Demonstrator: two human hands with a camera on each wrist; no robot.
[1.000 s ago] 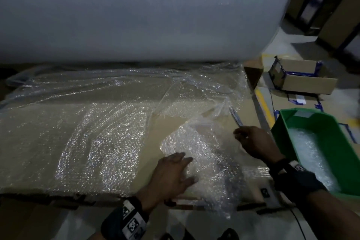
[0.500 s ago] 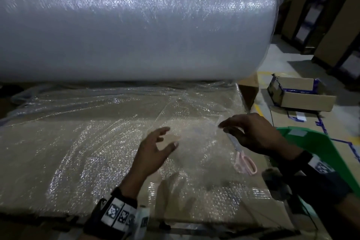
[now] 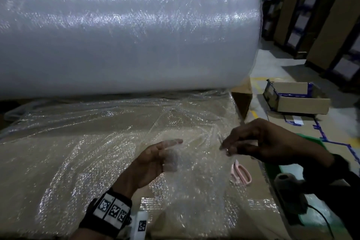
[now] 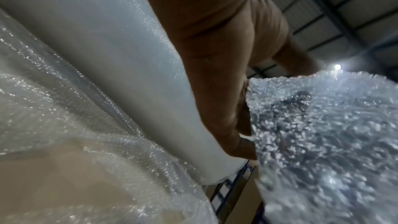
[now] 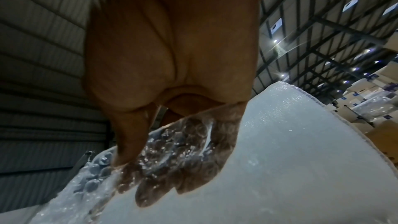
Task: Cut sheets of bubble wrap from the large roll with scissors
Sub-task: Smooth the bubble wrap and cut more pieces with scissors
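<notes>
**A:** Pink scissors (image 3: pixel 241 173) now lie flat on the bench (image 3: pixel 259 208) at four o'clock from the left hand (image 3: pixel 153 160); a second ago the right hand (image 3: pixel 266 142) held them. So is that cut done?

**B:** Likely. Both hands have come up with a loose sheet (image 3: pixel 198 163) between them. The right pinches its edge; the left fingers hold the other edge, thumb behind.

**A:** How does it look?

**B:** Clear, crinkled, glinting. The roll (image 3: pixel 124 37) lies across at twelve o'clock, its unrolled tail (image 3: pixel 68 142) spread over the bench.
</notes>
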